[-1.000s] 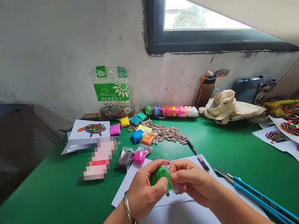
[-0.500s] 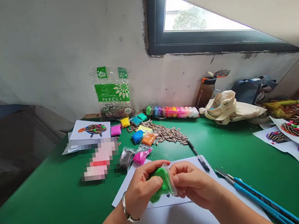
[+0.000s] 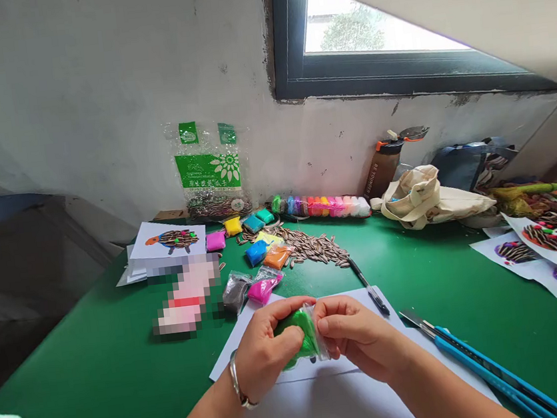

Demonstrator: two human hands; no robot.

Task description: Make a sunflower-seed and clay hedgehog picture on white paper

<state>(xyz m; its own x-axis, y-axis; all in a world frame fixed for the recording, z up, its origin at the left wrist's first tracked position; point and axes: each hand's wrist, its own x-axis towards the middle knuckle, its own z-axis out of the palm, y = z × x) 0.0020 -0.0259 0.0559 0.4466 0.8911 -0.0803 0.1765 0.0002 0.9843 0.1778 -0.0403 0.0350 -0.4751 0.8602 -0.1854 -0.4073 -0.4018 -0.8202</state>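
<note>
Over the white paper (image 3: 326, 408), a small clear bag of green modelling clay (image 3: 303, 340) is held up between both hands. My left hand (image 3: 268, 344) is closed round the bag's body, its thumb pressed on the green clay. With thumb and fingers, my right hand (image 3: 350, 328) pinches the clear plastic edge on the bag's right side. Just beyond the hands lie a pink clay bag (image 3: 265, 285) and a grey clay bag (image 3: 236, 293). A black pen (image 3: 369, 289) rests across the paper's upper right corner.
Sunflower seeds (image 3: 315, 245) lie loose behind the paper, near blue (image 3: 256, 254) and orange clay bags (image 3: 278, 257). A blue utility knife (image 3: 487, 360) lies at the right. Seed-decorated pictures (image 3: 547, 252) are at the far right. A seed bag (image 3: 212, 176) stands against the wall.
Both hands stay on the green clay bag, with only a slight shift of the right fingers along its plastic edge. The view has tilted very slightly.
</note>
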